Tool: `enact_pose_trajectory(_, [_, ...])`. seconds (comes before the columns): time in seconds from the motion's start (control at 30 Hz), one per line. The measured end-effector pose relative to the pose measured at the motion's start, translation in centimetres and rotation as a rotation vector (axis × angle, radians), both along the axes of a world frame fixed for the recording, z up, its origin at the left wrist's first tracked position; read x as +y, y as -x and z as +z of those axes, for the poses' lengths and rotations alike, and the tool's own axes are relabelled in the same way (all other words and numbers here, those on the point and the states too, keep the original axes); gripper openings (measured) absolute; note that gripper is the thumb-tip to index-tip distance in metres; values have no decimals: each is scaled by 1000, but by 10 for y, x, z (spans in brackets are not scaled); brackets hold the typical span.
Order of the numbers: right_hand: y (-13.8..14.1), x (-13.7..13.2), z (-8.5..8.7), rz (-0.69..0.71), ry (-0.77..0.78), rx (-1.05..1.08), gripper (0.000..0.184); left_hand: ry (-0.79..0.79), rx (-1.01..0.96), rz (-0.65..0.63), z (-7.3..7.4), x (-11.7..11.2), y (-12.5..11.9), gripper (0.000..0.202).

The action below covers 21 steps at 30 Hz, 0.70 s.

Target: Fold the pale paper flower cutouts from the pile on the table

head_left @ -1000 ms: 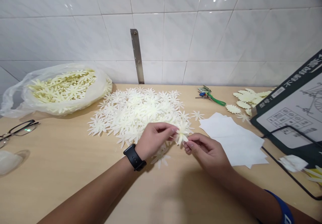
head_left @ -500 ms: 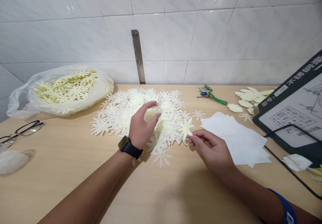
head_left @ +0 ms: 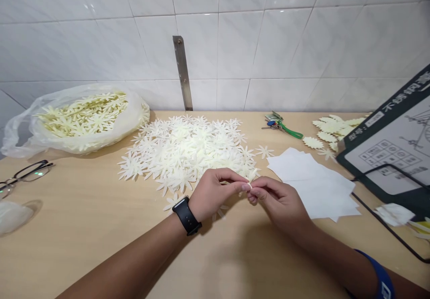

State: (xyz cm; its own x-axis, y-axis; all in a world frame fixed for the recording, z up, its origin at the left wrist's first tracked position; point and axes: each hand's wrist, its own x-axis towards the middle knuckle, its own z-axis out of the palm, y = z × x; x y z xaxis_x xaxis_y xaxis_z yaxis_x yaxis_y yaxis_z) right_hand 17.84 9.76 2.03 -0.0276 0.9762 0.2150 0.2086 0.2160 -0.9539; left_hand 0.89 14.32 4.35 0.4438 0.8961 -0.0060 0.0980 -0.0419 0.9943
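Between my two hands is a small pale-yellow paper flower [head_left: 251, 176], its petals pointing up and partly hidden by fingers. My left hand [head_left: 218, 189], with a black watch on the wrist, pinches it from the left between thumb and fingers. From the right, my right hand [head_left: 277, 200] pinches the same flower, and the fingertips of both hands almost meet. Just behind them spreads a loose pile of white and cream flower cutouts [head_left: 188, 147], with several stray cutouts along its near edge.
A plastic bag [head_left: 134, 122] of yellowish cutouts stands at back left, above eyeglasses [head_left: 30, 173]. White paper sheets [head_left: 312, 185] lie right of my right hand. Keys with a green strap [head_left: 292, 132], scalloped cutouts [head_left: 332, 131] and a dark printed box [head_left: 396, 155] are farther right.
My left hand has come down and right from above the pile, closing from a spread grip to a pinch on the flower. My right hand still holds it in nearly the same place.
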Motion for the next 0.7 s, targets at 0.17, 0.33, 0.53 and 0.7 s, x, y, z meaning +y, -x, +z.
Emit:
enact_pose_trajectory(0.17, [0,0,1,1,-3,1,25,94,-86,-67,1,5,4,16])
enact_pose_trajectory(0.33, [0,0,-2,8,13,26,22,158,-117,-74,4,6,4,19])
enact_pose_trajectory(0.53, [0,0,-2,-1,33,59,17,-51,38,-76,2,0,3,22])
enact_pose_trajectory(0.7, [1,0,-5,16,37,75,14,-56,45,23,3,-1,2,18])
